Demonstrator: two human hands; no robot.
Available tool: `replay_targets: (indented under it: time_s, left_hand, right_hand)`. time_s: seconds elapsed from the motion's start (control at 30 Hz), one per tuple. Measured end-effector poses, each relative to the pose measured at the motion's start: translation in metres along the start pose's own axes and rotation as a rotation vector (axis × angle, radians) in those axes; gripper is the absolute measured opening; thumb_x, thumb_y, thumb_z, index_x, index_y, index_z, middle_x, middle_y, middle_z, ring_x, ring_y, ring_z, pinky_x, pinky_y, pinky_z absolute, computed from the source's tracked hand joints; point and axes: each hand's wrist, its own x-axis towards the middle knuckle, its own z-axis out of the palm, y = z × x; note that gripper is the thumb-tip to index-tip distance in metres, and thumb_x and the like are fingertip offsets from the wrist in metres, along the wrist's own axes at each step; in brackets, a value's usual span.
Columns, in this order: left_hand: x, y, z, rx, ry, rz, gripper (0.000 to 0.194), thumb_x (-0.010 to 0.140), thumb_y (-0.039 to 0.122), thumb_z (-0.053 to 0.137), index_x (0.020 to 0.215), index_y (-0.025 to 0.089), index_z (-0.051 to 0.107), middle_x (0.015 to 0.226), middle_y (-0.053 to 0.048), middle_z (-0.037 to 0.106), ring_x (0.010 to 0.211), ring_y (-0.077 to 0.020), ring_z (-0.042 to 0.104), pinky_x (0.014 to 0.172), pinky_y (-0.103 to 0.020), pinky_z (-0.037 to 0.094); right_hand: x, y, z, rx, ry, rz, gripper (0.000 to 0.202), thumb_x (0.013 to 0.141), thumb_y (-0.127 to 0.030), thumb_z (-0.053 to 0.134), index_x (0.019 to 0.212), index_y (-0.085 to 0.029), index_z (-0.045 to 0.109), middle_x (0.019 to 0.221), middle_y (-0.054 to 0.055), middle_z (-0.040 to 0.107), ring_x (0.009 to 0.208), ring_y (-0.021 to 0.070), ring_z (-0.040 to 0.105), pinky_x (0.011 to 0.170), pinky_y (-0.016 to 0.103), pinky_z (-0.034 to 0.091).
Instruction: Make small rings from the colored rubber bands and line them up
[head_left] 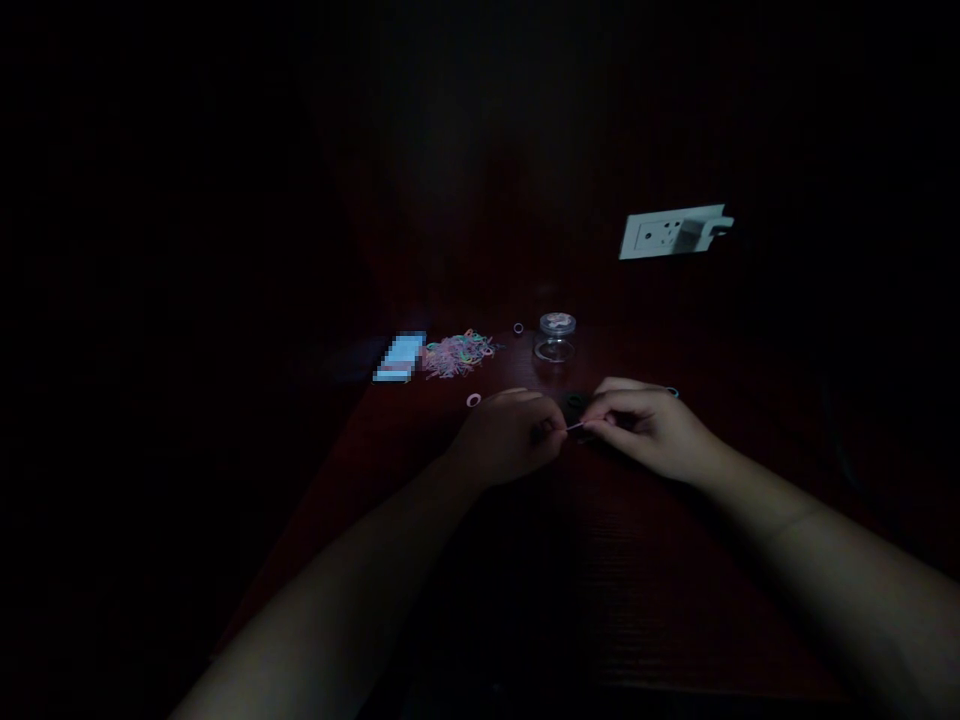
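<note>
A thin pale pink elastic band [574, 427] is stretched between my two hands, low over the dark red table. My left hand [514, 430] pinches its left end between thumb and fingers. At the other end, the fingertips of my right hand [641, 420] are closed on it. Most of the band is hidden by the fingers. Just beyond my left hand lies a pink ring-shaped band [473, 400]. A dark ring [574, 400] rests between the hands, and a light blue ring [672, 392] shows partly behind my right hand.
Behind my left hand is a loose pile of colourful bands [459, 354], beside a lit phone [400, 356]. A clear lidded jar [556, 340] and a small ring [518, 328] stand farther back. A wall socket [675, 233] holds a plug. The surroundings are very dark.
</note>
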Motion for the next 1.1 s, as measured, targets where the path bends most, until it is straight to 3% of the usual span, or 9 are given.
replay_targets:
  time_s: [0.47, 0.6, 0.7, 0.83, 0.97, 1.1]
  left_hand:
    - [-0.001, -0.004, 0.002, -0.018, 0.007, 0.021, 0.003, 0.083, 0.021, 0.06, 0.082, 0.021, 0.063, 0.078, 0.003, 0.067, 0.075, -0.013, 0.059, 0.073, -0.029, 0.044]
    - [-0.002, -0.003, 0.002, -0.015, 0.007, 0.001, 0.002, 0.083, 0.021, 0.061, 0.084, 0.022, 0.063, 0.08, 0.003, 0.067, 0.078, -0.0132, 0.06, 0.074, -0.029, 0.044]
    - [-0.002, -0.005, 0.003, -0.013, -0.01, 0.011, 0.004, 0.085, 0.023, 0.059, 0.084, 0.021, 0.062, 0.082, 0.002, 0.067, 0.079, -0.0143, 0.06, 0.076, -0.031, 0.045]
    - [-0.003, -0.008, 0.004, 0.012, -0.044, 0.005, 0.006, 0.087, 0.025, 0.058, 0.086, 0.022, 0.062, 0.083, 0.001, 0.066, 0.08, -0.0158, 0.06, 0.075, -0.032, 0.046]
    - [-0.004, -0.011, 0.006, 0.038, -0.058, -0.014, 0.005, 0.086, 0.025, 0.059, 0.086, 0.022, 0.063, 0.085, 0.0, 0.066, 0.08, -0.0162, 0.059, 0.074, -0.031, 0.046]
    - [-0.005, -0.012, 0.006, 0.057, -0.076, -0.041, 0.007, 0.087, 0.027, 0.058, 0.086, 0.022, 0.063, 0.086, -0.001, 0.066, 0.08, -0.0167, 0.06, 0.073, -0.031, 0.046]
  right_hand:
    - [0.002, 0.002, -0.003, -0.014, -0.035, 0.031, 0.018, 0.089, -0.032, 0.063, 0.083, -0.018, 0.073, 0.078, 0.005, 0.064, 0.068, 0.0151, 0.059, 0.059, 0.027, 0.046]
    - [-0.001, 0.003, -0.023, -0.101, -0.015, 0.006, 0.019, 0.089, -0.033, 0.063, 0.084, -0.02, 0.074, 0.082, 0.006, 0.066, 0.075, 0.0178, 0.063, 0.066, 0.03, 0.049]
    - [-0.016, 0.021, -0.053, -0.173, 0.172, 0.185, 0.021, 0.086, -0.039, 0.064, 0.084, -0.021, 0.074, 0.085, 0.007, 0.068, 0.079, 0.0206, 0.065, 0.069, 0.033, 0.05]
    - [-0.041, 0.055, -0.08, -0.183, 0.1, 0.434, 0.026, 0.079, -0.045, 0.067, 0.08, -0.02, 0.075, 0.083, 0.007, 0.07, 0.075, 0.0216, 0.066, 0.066, 0.033, 0.051]
    - [-0.05, 0.077, -0.079, -0.131, 0.025, 0.589, 0.026, 0.077, -0.044, 0.067, 0.079, -0.019, 0.074, 0.08, 0.006, 0.074, 0.074, 0.02, 0.066, 0.067, 0.031, 0.051]
    - [-0.05, 0.084, -0.073, -0.12, -0.023, 0.67, 0.024, 0.075, -0.041, 0.066, 0.079, -0.018, 0.075, 0.077, 0.004, 0.074, 0.07, 0.0185, 0.066, 0.064, 0.029, 0.049]
